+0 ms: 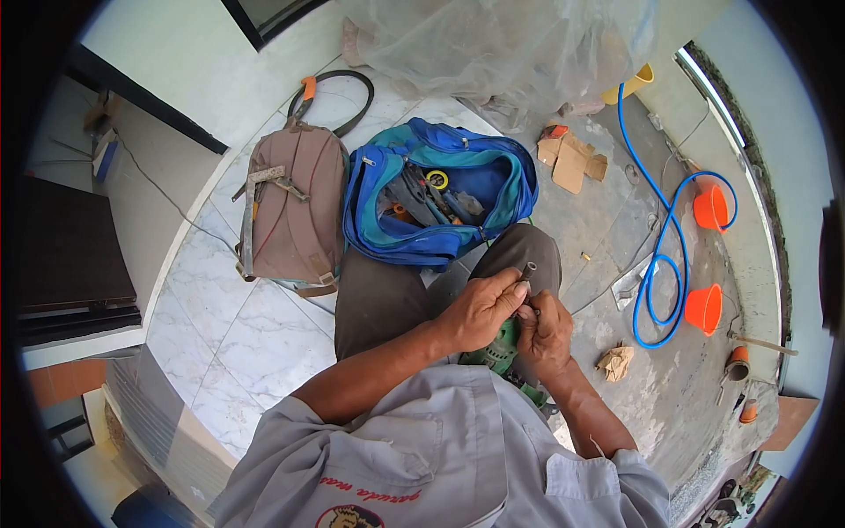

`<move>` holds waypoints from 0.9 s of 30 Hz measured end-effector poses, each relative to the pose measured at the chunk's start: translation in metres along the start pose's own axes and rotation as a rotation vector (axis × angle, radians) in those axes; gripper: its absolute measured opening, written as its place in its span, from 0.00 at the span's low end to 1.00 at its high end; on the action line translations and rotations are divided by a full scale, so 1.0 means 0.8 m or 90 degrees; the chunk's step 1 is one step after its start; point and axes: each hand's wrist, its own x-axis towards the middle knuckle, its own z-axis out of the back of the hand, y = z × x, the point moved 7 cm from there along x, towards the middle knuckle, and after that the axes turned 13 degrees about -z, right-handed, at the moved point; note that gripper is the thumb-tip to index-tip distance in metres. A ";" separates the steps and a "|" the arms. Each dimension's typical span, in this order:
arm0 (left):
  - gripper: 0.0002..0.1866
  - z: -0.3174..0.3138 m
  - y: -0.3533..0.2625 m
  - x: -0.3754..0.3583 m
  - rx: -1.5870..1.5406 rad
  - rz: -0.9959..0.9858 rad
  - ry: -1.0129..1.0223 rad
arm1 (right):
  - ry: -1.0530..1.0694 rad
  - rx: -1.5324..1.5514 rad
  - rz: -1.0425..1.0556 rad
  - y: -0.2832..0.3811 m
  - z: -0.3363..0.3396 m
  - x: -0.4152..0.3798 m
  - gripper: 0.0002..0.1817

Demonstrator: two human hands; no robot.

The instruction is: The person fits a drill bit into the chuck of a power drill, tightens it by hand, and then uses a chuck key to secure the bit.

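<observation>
Hands meet at frame centre, above the person's lap. Left hand (480, 310) is curled, thumb and fingers pinched on a short grey tube (528, 270) that sticks up at 1 o'clock from the knuckles. Right hand (543, 334) sits just beside it at 4 o'clock, fingers closed and touching the left hand's fingertips; what it grips, if anything, cannot be told. A green tool (500, 350) lies under both hands, between the wrists, mostly hidden; its type cannot be told. Both forearms run down to grey sleeves at 6 o'clock. The knees, in dark trousers (387, 299), point to 12 o'clock. Just beyond the knees, at 12 o'clock, a blue bag (493, 172) lies open on the floor with tools inside, among them a yellow ring; the bag touches the trouser leg. A brown backpack (295, 207) lies beside the bag at 10 o'clock, with a black loop with an orange grip above it at 11 o'clock. A blue hose (656, 264) runs in loops across the concrete at 2 to 3 o'clock, well apart from the hands. Two orange cups (704, 308) stand near the hose, one at 2 o'clock, one at 3 o'clock. Cardboard scraps (572, 158) lie at 1 o'clock, near the bag. A crumpled wad of paper (616, 361) lies at 3 o'clock, near the right hand. Clear plastic sheeting (493, 44) covers the floor at 12 o'clock.
</observation>
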 end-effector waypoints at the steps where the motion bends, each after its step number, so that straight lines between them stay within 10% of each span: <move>1: 0.17 0.003 0.002 0.000 -0.003 0.004 0.002 | 0.006 0.028 -0.052 0.001 -0.002 -0.002 0.10; 11: 0.15 0.020 0.023 -0.012 -0.041 -0.010 -0.063 | 0.211 0.336 -0.437 -0.011 -0.011 0.010 0.18; 19: 0.12 0.031 0.046 -0.025 -0.275 0.054 -0.125 | 0.168 0.011 -0.109 0.027 0.015 0.030 0.08; 27: 0.18 0.039 0.055 -0.028 -0.340 0.091 -0.077 | 0.094 -0.211 0.183 0.036 0.019 0.041 0.20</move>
